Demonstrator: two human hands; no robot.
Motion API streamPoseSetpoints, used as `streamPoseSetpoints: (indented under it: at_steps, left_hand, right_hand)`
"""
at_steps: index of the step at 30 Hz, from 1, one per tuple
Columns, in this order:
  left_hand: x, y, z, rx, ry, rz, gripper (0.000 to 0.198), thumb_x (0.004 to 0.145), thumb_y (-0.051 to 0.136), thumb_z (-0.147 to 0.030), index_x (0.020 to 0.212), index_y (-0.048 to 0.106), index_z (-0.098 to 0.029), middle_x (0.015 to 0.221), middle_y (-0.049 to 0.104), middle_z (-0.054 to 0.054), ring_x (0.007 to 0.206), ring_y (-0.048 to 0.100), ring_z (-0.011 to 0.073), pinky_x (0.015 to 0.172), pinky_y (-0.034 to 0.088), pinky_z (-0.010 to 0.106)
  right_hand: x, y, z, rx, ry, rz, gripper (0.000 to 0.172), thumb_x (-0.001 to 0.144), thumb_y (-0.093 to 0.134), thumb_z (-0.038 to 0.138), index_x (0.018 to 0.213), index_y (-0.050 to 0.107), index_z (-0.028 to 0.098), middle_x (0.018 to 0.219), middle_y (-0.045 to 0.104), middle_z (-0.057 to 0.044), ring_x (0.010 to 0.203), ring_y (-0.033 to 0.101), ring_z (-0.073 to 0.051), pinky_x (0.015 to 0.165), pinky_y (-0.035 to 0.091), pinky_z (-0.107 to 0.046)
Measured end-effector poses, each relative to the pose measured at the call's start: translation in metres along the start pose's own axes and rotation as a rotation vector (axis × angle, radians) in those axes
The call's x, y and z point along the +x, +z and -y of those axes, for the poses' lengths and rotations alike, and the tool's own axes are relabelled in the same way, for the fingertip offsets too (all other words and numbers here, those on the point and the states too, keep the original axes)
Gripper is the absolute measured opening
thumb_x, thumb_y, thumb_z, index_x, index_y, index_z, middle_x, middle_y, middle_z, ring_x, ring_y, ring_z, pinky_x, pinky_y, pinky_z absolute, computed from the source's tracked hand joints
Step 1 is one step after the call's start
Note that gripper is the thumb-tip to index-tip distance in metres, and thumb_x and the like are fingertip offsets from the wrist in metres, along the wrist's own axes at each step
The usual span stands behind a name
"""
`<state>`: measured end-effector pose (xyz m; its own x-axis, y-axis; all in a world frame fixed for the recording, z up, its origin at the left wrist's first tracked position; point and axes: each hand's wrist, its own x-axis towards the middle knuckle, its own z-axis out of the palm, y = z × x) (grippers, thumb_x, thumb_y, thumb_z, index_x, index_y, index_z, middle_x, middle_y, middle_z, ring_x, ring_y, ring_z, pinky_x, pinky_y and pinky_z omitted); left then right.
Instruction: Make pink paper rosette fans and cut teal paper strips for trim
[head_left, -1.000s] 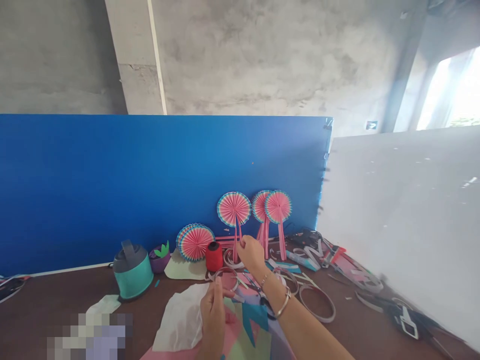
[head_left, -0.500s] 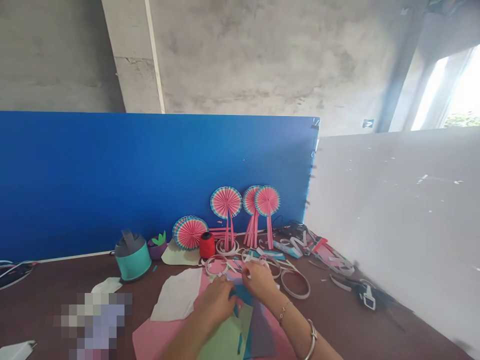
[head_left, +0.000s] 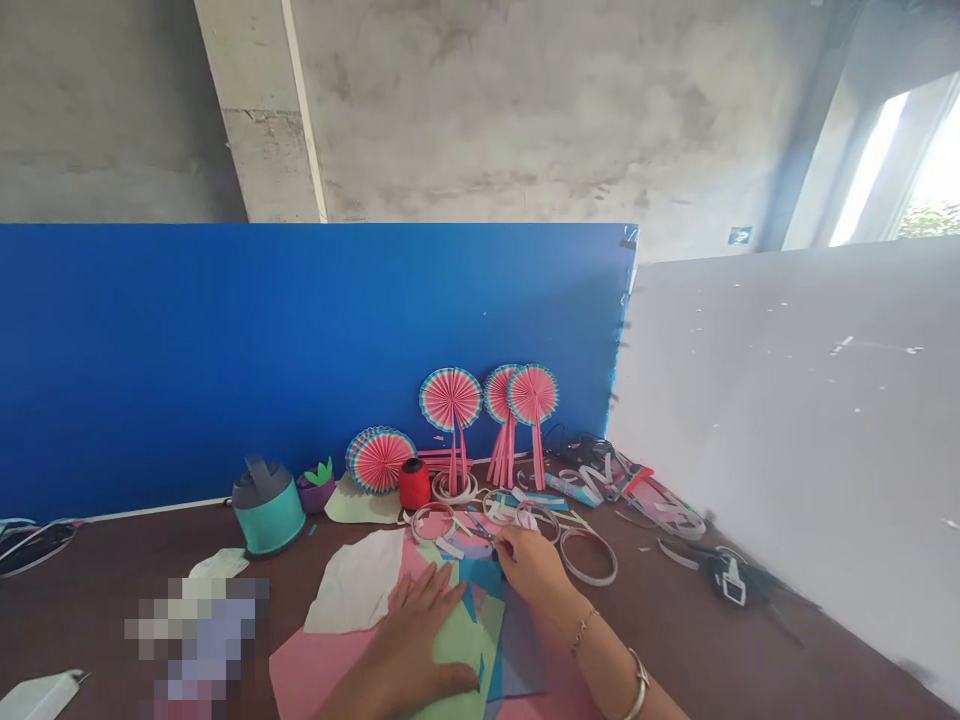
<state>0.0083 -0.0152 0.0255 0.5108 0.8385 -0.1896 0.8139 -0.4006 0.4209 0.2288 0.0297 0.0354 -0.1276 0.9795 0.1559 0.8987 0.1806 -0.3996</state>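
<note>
My left hand (head_left: 420, 630) lies flat, fingers spread, on a stack of coloured paper sheets (head_left: 315, 675) in pink, pale green and blue. My right hand (head_left: 532, 565) rests on the far edge of the same stack, fingers curled at a small thin item near the scissors (head_left: 480, 527); what it pinches is too small to name. A white paper piece (head_left: 356, 595) lies just left of the stack. Beyond my hands, pink pleated paper fans (head_left: 450, 400) on sticks lean against the blue board (head_left: 225, 350).
A teal lidded container (head_left: 266, 510), a purple pot (head_left: 315, 490), a red thread spool (head_left: 414, 485) and several tape rings (head_left: 589, 555) sit on the brown table (head_left: 112, 600). Paper scraps and a glue gun (head_left: 731, 580) lie along the white panel (head_left: 787, 420) on the right.
My right hand came back from the standing fan to the paper stack. My left hand let go of its pinch and flattened onto the sheets. The view tilted slightly.
</note>
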Motion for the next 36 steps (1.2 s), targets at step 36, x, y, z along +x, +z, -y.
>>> streamPoseSetpoints:
  at_steps: [36]
  left_hand:
    - [-0.014,0.014,-0.024,-0.136,0.197,-0.078,0.062,0.078,0.065,-0.041,0.137,0.050,-0.030,0.155,0.033,0.005,0.145,0.022,0.0293,0.118,0.009,0.052]
  right_hand:
    - [-0.002,0.021,0.005,0.195,-0.310,-0.034,0.013,0.079,0.057,0.012,0.079,0.068,0.018,0.087,0.068,-0.005,0.091,0.060,-0.019,0.084,0.042,-0.029]
